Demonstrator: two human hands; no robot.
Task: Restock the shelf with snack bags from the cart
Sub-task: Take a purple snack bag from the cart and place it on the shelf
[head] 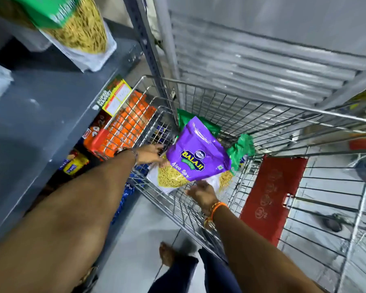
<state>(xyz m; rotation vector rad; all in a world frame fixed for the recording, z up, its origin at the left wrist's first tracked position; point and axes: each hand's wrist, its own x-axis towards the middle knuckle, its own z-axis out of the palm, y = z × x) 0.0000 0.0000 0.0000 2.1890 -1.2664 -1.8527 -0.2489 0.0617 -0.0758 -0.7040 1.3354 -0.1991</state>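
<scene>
A purple snack bag (197, 151) with a clear window of yellow sev sits tilted inside the wire cart (283, 115). My left hand (150, 154) grips its left edge. My right hand (203, 192) holds it from below at the lower right corner. Two green snack bags lie in the cart behind it, one at the back (186, 118) and one to the right (241, 149). On the grey shelf (40, 123) at upper left stands a green snack bag (76, 26) with the same yellow filling.
Orange and red packets (125, 127) fill the lower shelf beside the cart. A price tag (116, 99) hangs on the shelf edge. The cart's red child-seat flap (270, 197) is at right. A metal shutter (262, 60) stands behind the cart. My feet (167, 253) are on the floor below.
</scene>
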